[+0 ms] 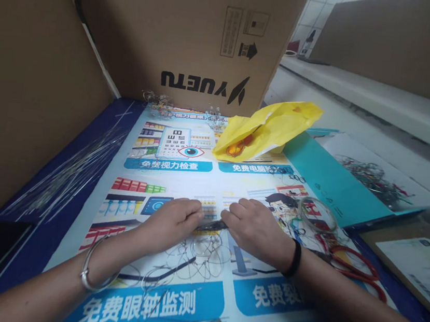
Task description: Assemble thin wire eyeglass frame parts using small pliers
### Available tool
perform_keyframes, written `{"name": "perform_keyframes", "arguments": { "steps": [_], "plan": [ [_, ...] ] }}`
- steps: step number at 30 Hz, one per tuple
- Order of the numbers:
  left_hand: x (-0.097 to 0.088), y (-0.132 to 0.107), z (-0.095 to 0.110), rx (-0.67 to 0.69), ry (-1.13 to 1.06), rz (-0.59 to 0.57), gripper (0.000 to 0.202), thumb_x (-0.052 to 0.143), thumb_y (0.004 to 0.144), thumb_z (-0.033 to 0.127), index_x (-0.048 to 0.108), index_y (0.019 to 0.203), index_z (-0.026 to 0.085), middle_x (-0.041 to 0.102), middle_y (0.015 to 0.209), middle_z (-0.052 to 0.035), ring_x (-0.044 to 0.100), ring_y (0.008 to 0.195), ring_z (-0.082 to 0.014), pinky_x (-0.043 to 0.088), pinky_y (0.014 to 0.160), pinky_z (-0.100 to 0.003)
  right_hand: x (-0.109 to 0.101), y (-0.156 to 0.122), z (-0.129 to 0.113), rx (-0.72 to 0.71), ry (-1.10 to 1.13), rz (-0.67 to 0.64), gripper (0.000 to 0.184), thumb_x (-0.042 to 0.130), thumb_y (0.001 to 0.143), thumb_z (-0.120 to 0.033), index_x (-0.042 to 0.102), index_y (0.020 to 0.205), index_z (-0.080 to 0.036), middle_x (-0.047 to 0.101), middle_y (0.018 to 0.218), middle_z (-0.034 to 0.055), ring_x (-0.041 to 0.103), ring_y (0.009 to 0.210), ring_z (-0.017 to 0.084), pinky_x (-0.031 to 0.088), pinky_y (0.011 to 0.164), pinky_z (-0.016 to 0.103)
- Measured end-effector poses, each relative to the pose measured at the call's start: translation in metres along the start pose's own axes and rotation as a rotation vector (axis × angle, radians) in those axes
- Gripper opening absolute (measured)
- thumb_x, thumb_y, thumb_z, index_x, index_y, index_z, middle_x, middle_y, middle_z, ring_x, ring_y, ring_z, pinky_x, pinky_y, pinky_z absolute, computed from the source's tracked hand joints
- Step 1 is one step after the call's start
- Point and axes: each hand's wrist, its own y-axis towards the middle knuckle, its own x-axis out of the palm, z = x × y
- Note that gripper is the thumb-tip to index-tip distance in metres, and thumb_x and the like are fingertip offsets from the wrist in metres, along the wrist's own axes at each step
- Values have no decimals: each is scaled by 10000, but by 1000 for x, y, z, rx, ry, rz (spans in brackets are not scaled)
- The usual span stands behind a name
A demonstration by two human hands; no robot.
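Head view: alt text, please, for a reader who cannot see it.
A person's left hand and right hand, both curled closed, flank a slender dark tool over tangled wire loops on an eye-check poster. Beyond are a yellow bag and YUETU-printed cardboard; red-handled scissors lie at right.

A poster (218,182) is covering the table (49,234); wire loops (206,249) are lying toward its near edge, thin strands (67,177) along its left.

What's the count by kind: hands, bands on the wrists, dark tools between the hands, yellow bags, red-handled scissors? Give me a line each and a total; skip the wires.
Left hand and right hand: 2
Silver bangle and black band: 2
Dark tool: 1
Yellow bag: 1
Red-handled scissors: 1
Total: 7
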Motion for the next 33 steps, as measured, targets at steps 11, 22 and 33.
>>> {"name": "perform_keyframes", "arguments": {
  "steps": [11, 22, 33],
  "plan": [
    [-5, -1, -4, 79, -42, -27, 235, 372, 866, 269, 521, 709, 178, 553, 699, 5, 501, 688, -148, 359, 663, -272, 5, -2, 3, 68, 39, -11, 88, 495, 802, -147, 552, 744, -181, 561, 713, 23, 425, 670, 154, 230, 593, 288],
    [-9, -1, -5, 127, -112, -9, 160, 447, 823, 235, 586, 765, 182, 607, 782, -10, 535, 783, -169, 394, 749, -299, 10, -2, 6, 131, 112, -53, 103, 514, 824, -205, 589, 759, -177, 607, 744, 23, 501, 697, 148, 301, 623, 270],
    [-9, 0, -15, 207, -118, 19, 194, 500, 780, 164, 671, 859, 212, 568, 1101, -48, 484, 1067, -207, 366, 956, -388, 12, -3, 5, 183, 212, -69, 122, 502, 828, -217, 613, 804, -174, 632, 778, 34, 547, 739, 158, 344, 646, 251]
  ]
}}
